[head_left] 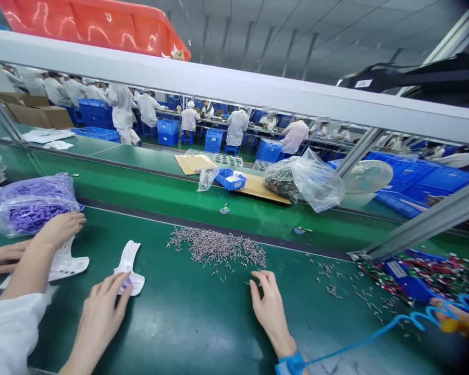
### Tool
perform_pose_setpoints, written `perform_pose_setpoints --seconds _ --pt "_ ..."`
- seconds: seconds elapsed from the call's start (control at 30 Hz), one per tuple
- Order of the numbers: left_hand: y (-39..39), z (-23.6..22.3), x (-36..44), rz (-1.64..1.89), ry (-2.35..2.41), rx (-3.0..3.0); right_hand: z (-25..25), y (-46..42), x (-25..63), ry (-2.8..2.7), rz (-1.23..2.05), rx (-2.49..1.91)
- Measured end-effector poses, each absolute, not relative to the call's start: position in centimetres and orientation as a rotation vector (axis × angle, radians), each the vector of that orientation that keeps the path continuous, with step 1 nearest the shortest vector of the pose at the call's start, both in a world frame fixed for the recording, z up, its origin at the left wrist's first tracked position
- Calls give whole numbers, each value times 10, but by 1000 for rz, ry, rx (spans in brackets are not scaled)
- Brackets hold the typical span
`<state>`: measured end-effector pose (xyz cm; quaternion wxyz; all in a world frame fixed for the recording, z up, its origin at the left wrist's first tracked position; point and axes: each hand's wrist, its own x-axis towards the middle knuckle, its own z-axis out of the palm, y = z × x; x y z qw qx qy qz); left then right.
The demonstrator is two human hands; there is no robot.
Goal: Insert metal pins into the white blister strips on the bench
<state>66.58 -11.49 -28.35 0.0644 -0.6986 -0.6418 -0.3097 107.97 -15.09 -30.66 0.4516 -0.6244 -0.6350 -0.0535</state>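
Note:
My left hand (pixel 103 307) is closed on a white plastic part (pixel 130 255), a curved strip with a wider foot that lies on the green bench. A small purple piece (pixel 125 284) shows on that part beside my fingertips. My right hand (pixel 269 307), with a blue wrist strap (pixel 289 363), is just below the near right edge of a pile of small metal screws (pixel 219 247). Its thumb and forefinger tips are close together in a pinch; whether something sits between them is too small to tell. One loose screw-like piece (pixel 247 283) shows beside the thumb.
At left, a co-worker's hands (pixel 60 229) reach over another white part (pixel 68 263), near a bag of purple pieces (pixel 39 203). Scattered screws (pixel 332 291) and a blue bin (pixel 408 278) with wired parts lie right. A coiled blue cord (pixel 359 338) crosses the bench. A metal post (pixel 422 224) stands behind.

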Motion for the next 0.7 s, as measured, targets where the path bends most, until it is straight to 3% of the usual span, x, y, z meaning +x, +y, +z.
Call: perform_pose_setpoints --seconds 0.13,0.3,0.57,0.7 --pt "-149 -299 707 -1207 -1749 -2404 -306 -153 1082 -1545 -119 -1501" --pt "-169 -280 746 -1252 -1518 -2742 -297 -152 1060 -1710 -70 -1388" --pt "-127 -255 736 -713 -1180 -2945 -284 -142 1033 -2024 -37 -1453" --pt "-146 -259 741 -665 -1230 -3067 -283 -155 1037 -2058 -56 -1577"
